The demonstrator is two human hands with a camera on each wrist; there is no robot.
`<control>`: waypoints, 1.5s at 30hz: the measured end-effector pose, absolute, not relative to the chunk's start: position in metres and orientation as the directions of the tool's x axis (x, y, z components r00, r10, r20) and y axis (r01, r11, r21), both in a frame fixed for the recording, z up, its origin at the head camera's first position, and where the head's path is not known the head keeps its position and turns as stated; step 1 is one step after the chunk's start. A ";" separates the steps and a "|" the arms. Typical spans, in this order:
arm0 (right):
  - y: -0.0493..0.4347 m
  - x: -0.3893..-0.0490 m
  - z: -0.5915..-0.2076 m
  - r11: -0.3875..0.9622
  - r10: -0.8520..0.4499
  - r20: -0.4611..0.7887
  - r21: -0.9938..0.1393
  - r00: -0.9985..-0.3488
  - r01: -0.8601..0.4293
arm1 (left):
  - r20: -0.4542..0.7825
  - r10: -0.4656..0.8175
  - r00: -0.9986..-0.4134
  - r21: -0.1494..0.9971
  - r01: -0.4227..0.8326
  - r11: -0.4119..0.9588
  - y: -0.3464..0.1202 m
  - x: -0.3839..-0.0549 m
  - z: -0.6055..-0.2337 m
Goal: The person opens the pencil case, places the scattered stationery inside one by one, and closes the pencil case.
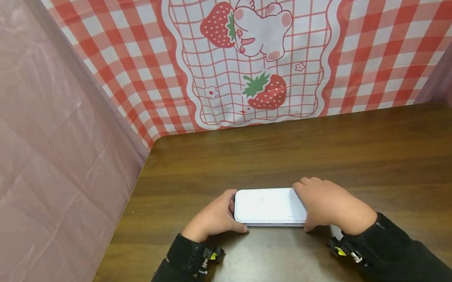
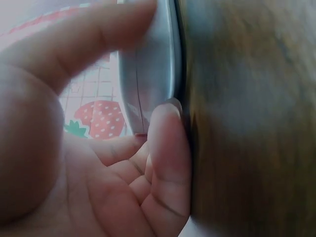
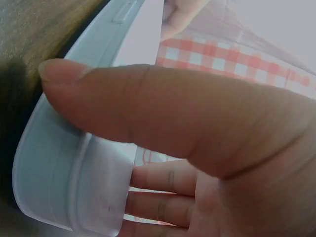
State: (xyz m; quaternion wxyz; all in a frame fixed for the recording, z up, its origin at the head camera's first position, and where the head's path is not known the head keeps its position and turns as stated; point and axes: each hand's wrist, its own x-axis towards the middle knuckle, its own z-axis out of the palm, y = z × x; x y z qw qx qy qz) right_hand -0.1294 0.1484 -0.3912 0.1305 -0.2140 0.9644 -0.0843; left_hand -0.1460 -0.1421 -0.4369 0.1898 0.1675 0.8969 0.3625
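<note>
A flat white plastic case (image 1: 269, 206) with rounded corners lies lengthwise on the wooden table in the head view. Its left end is held by my left hand (image 1: 215, 215), with the thumb along the near side and the fingers round the end. My right hand (image 1: 330, 203) grips the opposite end, thumb on the near side and fingers across to the far edge. A thin seam runs along the side of the case (image 2: 132, 94) in the left wrist view. In the right wrist view, the thumb crosses the case's side wall (image 3: 47, 163), where a small rectangular tab (image 3: 124, 12) shows.
The brown wooden table (image 1: 292, 152) spreads round both hands. Behind it hangs a red-and-white checked cloth (image 1: 150, 71) printed with strawberries and a rabbit-like figure. Pinkish sheeting (image 1: 40, 168) hangs along the left side, and more covers the right.
</note>
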 end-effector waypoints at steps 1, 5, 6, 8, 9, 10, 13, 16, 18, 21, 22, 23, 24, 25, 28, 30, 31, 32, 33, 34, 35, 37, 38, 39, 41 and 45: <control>0.149 -0.130 -0.391 0.896 -0.432 -0.220 -0.219 -0.875 -0.387 | -0.218 0.441 -0.870 0.710 0.168 0.683 -0.142 -0.146 -0.436; 0.151 -0.130 -0.392 0.896 -0.431 -0.219 -0.219 -0.876 -0.386 | -0.205 0.450 -0.869 0.651 0.223 0.726 -0.139 -0.144 -0.433; 0.151 -0.130 -0.392 0.895 -0.431 -0.218 -0.221 -0.876 -0.386 | -0.197 0.452 -0.870 0.631 0.240 0.738 -0.137 -0.143 -0.432; 0.153 -0.131 -0.392 0.893 -0.436 -0.212 -0.224 -0.875 -0.390 | -0.165 0.473 -0.866 0.609 0.288 0.739 -0.134 -0.143 -0.431; 0.154 -0.131 -0.392 0.891 -0.438 -0.209 -0.228 -0.874 -0.392 | -0.144 0.486 -0.862 0.600 0.314 0.736 -0.132 -0.142 -0.430; 0.155 -0.132 -0.392 0.889 -0.441 -0.207 -0.234 -0.873 -0.393 | -0.122 0.499 -0.858 0.585 0.344 0.735 -0.130 -0.141 -0.429; 0.157 -0.133 -0.393 0.880 -0.454 -0.197 -0.252 -0.869 -0.403 | -0.068 0.523 -0.849 0.529 0.414 0.741 -0.124 -0.139 -0.427; 0.159 -0.134 -0.393 0.868 -0.470 -0.182 -0.269 -0.863 -0.416 | -0.047 0.527 -0.849 0.464 0.448 0.764 -0.121 -0.139 -0.426; 0.160 -0.135 -0.392 0.864 -0.475 -0.172 -0.278 -0.863 -0.420 | -0.046 0.528 -0.848 0.429 0.460 0.777 -0.120 -0.142 -0.425; 0.162 -0.138 -0.394 0.861 -0.470 -0.154 -0.296 -0.869 -0.414 | -0.052 0.535 -0.843 0.388 0.477 0.789 -0.119 -0.148 -0.424; 0.163 -0.139 -0.395 0.858 -0.470 -0.144 -0.305 -0.871 -0.413 | -0.055 0.537 -0.842 0.376 0.481 0.792 -0.118 -0.151 -0.423; 0.164 -0.141 -0.397 0.854 -0.472 -0.131 -0.316 -0.872 -0.414 | -0.057 0.536 -0.842 0.364 0.483 0.796 -0.117 -0.154 -0.423; 0.166 -0.144 -0.399 0.847 -0.475 -0.117 -0.330 -0.872 -0.417 | -0.059 0.536 -0.842 0.354 0.484 0.800 -0.117 -0.157 -0.422; 0.168 -0.147 -0.402 0.839 -0.479 -0.101 -0.345 -0.872 -0.420 | -0.064 0.532 -0.844 0.346 0.481 0.805 -0.116 -0.161 -0.421; 0.176 -0.157 -0.412 0.808 -0.486 -0.048 -0.406 -0.872 -0.428 | -0.078 0.515 -0.853 0.331 0.465 0.821 -0.114 -0.172 -0.420; 0.182 -0.163 -0.419 0.788 -0.481 -0.016 -0.447 -0.877 -0.424 | -0.086 0.504 -0.859 0.326 0.454 0.829 -0.112 -0.181 -0.419; 0.185 -0.166 -0.422 0.780 -0.475 -0.002 -0.465 -0.880 -0.419 | -0.090 0.497 -0.863 0.324 0.447 0.834 -0.110 -0.185 -0.419; 0.187 -0.168 -0.424 0.771 -0.473 0.012 -0.479 -0.881 -0.420 | -0.091 0.491 -0.866 0.320 0.442 0.838 -0.109 -0.188 -0.419; 0.189 -0.170 -0.425 0.765 -0.471 0.021 -0.488 -0.882 -0.420 | -0.091 0.486 -0.870 0.315 0.437 0.842 -0.108 -0.192 -0.419; 0.190 -0.171 -0.425 0.761 -0.470 0.029 -0.494 -0.882 -0.421 | -0.093 0.480 -0.872 0.316 0.432 0.845 -0.107 -0.196 -0.419; 0.191 -0.172 -0.426 0.759 -0.469 0.036 -0.495 -0.882 -0.423 | -0.095 0.476 -0.874 0.316 0.427 0.847 -0.106 -0.199 -0.419; 0.192 -0.174 -0.425 0.758 -0.469 0.047 -0.492 -0.882 -0.429 | -0.097 0.468 -0.878 0.317 0.419 0.851 -0.104 -0.203 -0.420; 0.193 -0.174 -0.425 0.758 -0.468 0.050 -0.490 -0.882 -0.430 | -0.098 0.465 -0.880 0.320 0.415 0.852 -0.103 -0.205 -0.421; 0.194 -0.175 -0.425 0.761 -0.464 0.051 -0.488 -0.884 -0.428 | -0.101 0.463 -0.880 0.327 0.410 0.851 -0.102 -0.206 -0.421; 0.194 -0.176 -0.425 0.765 -0.456 0.054 -0.486 -0.888 -0.422 | -0.107 0.460 -0.881 0.336 0.404 0.851 -0.101 -0.207 -0.421; 0.194 -0.177 -0.426 0.775 -0.441 0.047 -0.484 -0.896 -0.406 | -0.116 0.458 -0.881 0.332 0.401 0.854 -0.101 -0.209 -0.421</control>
